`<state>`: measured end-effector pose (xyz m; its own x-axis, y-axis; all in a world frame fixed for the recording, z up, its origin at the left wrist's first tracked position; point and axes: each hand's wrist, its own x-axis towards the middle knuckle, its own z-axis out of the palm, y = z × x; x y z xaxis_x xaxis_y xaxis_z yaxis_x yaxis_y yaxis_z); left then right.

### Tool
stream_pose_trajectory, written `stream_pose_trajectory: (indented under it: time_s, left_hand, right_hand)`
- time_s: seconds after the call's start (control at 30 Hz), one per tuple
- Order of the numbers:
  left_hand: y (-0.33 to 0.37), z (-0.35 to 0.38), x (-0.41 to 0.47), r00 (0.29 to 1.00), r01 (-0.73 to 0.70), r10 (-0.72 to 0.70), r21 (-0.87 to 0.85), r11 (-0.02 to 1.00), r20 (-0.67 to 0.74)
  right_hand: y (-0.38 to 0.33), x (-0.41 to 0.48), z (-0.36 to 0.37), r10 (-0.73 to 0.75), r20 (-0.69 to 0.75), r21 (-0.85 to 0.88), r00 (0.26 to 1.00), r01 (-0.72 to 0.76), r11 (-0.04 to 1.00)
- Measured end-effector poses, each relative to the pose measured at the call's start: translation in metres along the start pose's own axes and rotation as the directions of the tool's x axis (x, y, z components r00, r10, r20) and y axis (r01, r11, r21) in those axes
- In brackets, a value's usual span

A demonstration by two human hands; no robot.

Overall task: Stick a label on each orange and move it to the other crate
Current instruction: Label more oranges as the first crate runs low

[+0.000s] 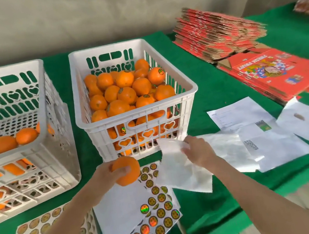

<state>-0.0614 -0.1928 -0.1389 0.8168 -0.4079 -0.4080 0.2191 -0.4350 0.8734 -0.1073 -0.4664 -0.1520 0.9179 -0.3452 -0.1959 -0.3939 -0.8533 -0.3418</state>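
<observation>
My left hand (105, 173) grips an orange (126, 170) above the sticker sheets, just in front of the middle crate. My right hand (196, 152) pinches a white backing sheet (181, 171) beside that crate's front right corner. The middle white crate (185, 99) is nearly full of oranges, some with round labels on them. The left white crate (48, 132) holds a low layer of oranges. Sheets of round holographic labels (157, 222) lie under my hands; another label sheet (35, 230) lies to the left under my left forearm.
The green table cover (216, 90) runs to a front edge near my arms. White papers and plastic bags (265, 139) lie at the right. Flat red fruit cartons (277, 73) and a taller stack of cartons (217, 34) sit at the back right.
</observation>
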Motion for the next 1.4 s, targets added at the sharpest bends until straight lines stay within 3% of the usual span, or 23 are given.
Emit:
stream_pose_trajectory:
  time_s: [0.13,0.2,0.3,0.37,0.47,0.57,0.63,0.7,0.83,0.93,1.0,1.07,1.13,1.4]
  left_hand:
    - [-0.014,0.001,0.006,0.999,0.030,-0.032,-0.049,0.998,-0.040]
    - [-0.017,0.000,0.007,0.997,0.026,-0.030,-0.065,0.998,-0.072]
    - [-0.021,-0.012,0.009,0.991,0.062,-0.068,-0.051,0.997,-0.117]
    - [-0.025,-0.026,0.009,0.982,0.120,-0.128,-0.063,0.991,-0.138]
    - [-0.031,-0.042,0.004,0.978,0.173,-0.177,-0.050,0.984,-0.112]
    - [-0.036,-0.045,0.001,0.972,0.221,-0.210,0.111,0.969,-0.107]
    - [-0.039,-0.043,0.000,0.970,0.232,-0.207,0.233,0.944,-0.127]
    - [-0.041,-0.041,-0.001,0.978,0.198,-0.167,0.311,0.930,-0.124]
    - [-0.041,-0.045,-0.011,0.993,0.070,-0.039,0.282,0.957,-0.116]
    - [-0.038,-0.052,-0.014,0.984,0.007,0.024,0.175,0.985,-0.177]
    - [-0.035,-0.058,-0.013,0.972,-0.009,0.029,0.090,0.996,-0.232]
    - [-0.034,-0.065,-0.010,0.966,-0.006,0.021,0.059,0.998,-0.259]
    - [-0.034,-0.072,-0.010,0.965,0.013,-0.002,0.041,0.999,-0.262]
    - [-0.029,-0.075,-0.005,0.982,0.066,-0.064,0.008,0.998,-0.177]
  right_hand:
    - [0.048,0.006,-0.005,0.311,0.005,0.037,0.950,-0.311,0.950]
    - [0.059,0.005,-0.002,0.382,-0.016,0.035,0.924,-0.381,0.924]
    - [0.060,0.004,0.004,0.409,-0.121,-0.142,0.905,-0.423,0.895]
    - [0.047,0.001,0.012,0.302,-0.213,-0.138,0.929,-0.335,0.932]
    - [0.004,-0.015,0.035,-0.038,-0.285,0.075,0.958,0.062,0.995]
    - [-0.045,-0.036,0.060,-0.291,-0.094,0.152,0.952,0.302,0.941]
    - [-0.068,-0.042,0.071,-0.335,0.087,0.148,0.938,0.321,0.936]
    - [-0.079,-0.044,0.076,-0.355,0.158,0.148,0.921,0.333,0.931]
    - [-0.085,-0.044,0.074,-0.326,0.286,0.128,0.901,0.302,0.945]
    - [-0.085,-0.043,0.063,-0.275,0.405,0.327,0.872,0.143,0.934]
    - [-0.084,-0.044,0.054,-0.284,0.479,0.533,0.831,-0.018,0.846]
    - [-0.082,-0.044,0.044,-0.334,0.468,0.689,0.818,-0.100,0.718]
    - [-0.081,-0.043,0.034,-0.366,0.410,0.729,0.836,-0.059,0.682]
    - [-0.086,-0.040,0.014,-0.485,0.397,0.622,0.779,0.160,0.767]
